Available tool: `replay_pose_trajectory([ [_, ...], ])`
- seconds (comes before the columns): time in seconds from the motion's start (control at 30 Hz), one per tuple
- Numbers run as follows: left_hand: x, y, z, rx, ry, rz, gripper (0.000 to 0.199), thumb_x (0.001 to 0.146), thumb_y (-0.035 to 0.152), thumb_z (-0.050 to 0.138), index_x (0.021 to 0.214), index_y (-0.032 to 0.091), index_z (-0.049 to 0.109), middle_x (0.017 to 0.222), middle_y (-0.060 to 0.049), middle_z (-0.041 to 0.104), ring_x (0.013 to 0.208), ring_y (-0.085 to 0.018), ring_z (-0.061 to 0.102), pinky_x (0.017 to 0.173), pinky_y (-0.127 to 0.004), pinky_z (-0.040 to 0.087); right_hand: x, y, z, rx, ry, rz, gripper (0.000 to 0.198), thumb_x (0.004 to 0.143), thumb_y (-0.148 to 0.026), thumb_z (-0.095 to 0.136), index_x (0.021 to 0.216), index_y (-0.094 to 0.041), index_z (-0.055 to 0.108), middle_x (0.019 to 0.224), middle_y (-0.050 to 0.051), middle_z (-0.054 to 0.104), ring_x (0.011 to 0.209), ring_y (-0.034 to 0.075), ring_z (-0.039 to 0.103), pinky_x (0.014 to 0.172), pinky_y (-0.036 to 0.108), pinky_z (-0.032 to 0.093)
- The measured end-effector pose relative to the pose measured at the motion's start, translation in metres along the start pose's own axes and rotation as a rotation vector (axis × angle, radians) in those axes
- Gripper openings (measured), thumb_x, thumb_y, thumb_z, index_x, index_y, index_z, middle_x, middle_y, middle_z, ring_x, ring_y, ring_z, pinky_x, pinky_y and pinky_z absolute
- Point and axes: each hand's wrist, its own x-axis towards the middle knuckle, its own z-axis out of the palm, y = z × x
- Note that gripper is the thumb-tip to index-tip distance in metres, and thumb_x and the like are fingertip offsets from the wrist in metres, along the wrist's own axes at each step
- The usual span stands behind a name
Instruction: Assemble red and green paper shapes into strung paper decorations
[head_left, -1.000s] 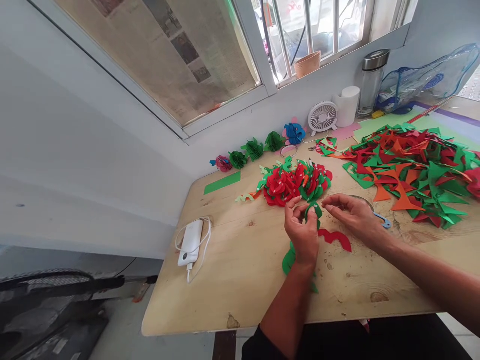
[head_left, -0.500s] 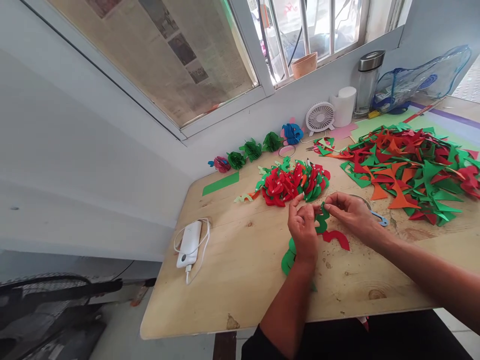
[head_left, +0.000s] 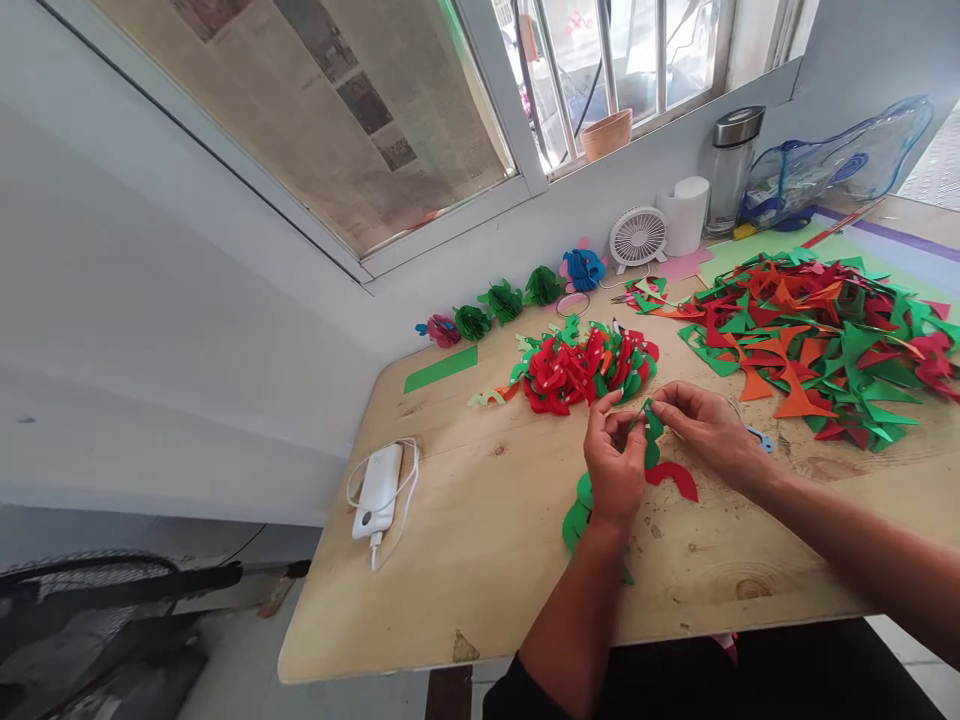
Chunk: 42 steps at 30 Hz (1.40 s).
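Between my two hands is a scalloped green paper cutout [head_left: 654, 437], held over the table. My left hand [head_left: 615, 455] pinches its left edge, with the fingers closed. My right hand [head_left: 694, 425] grips its top between thumb and forefinger. Just below lies a curved red paper piece [head_left: 679, 480]. Partly hidden behind my left forearm are green paper pieces [head_left: 577, 520] on the wood. Beyond my hands sits a heap of red and green cut paper shapes [head_left: 562, 370] with small white marks.
A large pile of red, green and orange paper scraps [head_left: 810, 340] covers the right side. At left lies a white power bank [head_left: 377, 490] with its cable. Along the wall stand paper ornaments [head_left: 502, 298], a small fan [head_left: 637, 238] and a glass bottle [head_left: 735, 170].
My left hand has shifted slightly right, closer to my right hand. The green cutout has turned and moved a little to the right between the fingers.
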Motion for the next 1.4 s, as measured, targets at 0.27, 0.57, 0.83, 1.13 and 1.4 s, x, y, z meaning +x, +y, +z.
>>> replay_pose_trajectory([
  [0.27,-0.001,0.009,0.001,-0.021,-0.024,-0.131,0.039,0.07,0.03,0.069,0.106,0.018,0.06,0.076,-0.003,0.066,0.058,-0.01,0.058,0.049,-0.018,0.044,0.001,-0.012,-0.005,0.061,0.013,0.009,0.03,0.075,-0.05,0.059,0.077,-0.02,0.062,0.071,0.001,0.059,0.069,0.015,0.052,0.065,0.028,0.043],
  [0.57,-0.001,0.011,0.001,-0.064,-0.113,-0.162,0.037,0.069,0.029,0.069,0.103,0.016,0.064,0.07,-0.003,0.064,0.053,-0.009,0.054,0.049,-0.018,0.045,0.003,-0.016,-0.012,0.124,-0.054,0.068,0.032,0.069,-0.051,0.067,0.08,-0.022,0.064,0.076,0.002,0.063,0.07,0.016,0.054,0.059,0.027,0.042],
  [0.83,-0.002,0.01,0.001,-0.097,-0.134,-0.194,0.035,0.069,0.028,0.068,0.1,0.014,0.064,0.07,-0.004,0.065,0.053,-0.009,0.055,0.05,-0.019,0.045,0.004,-0.014,-0.012,0.077,-0.093,0.025,0.035,0.069,-0.054,0.065,0.073,-0.02,0.059,0.068,0.001,0.057,0.063,0.013,0.05,0.055,0.026,0.042],
  [1.13,-0.001,0.005,0.001,-0.096,-0.127,-0.199,0.039,0.068,0.028,0.067,0.105,0.015,0.068,0.084,-0.008,0.07,0.06,-0.011,0.059,0.052,-0.019,0.045,0.005,-0.011,-0.012,-0.054,-0.073,-0.051,0.032,0.074,-0.051,0.06,0.072,-0.019,0.057,0.064,0.0,0.056,0.059,0.013,0.05,0.054,0.026,0.042],
  [1.4,-0.001,0.005,0.002,-0.1,-0.097,-0.19,0.037,0.067,0.025,0.069,0.103,0.016,0.069,0.088,-0.009,0.071,0.071,-0.015,0.065,0.056,-0.02,0.048,0.007,-0.002,-0.01,0.012,-0.084,-0.043,0.032,0.073,-0.051,0.061,0.073,-0.019,0.057,0.063,-0.001,0.055,0.056,0.012,0.048,0.051,0.025,0.041],
])
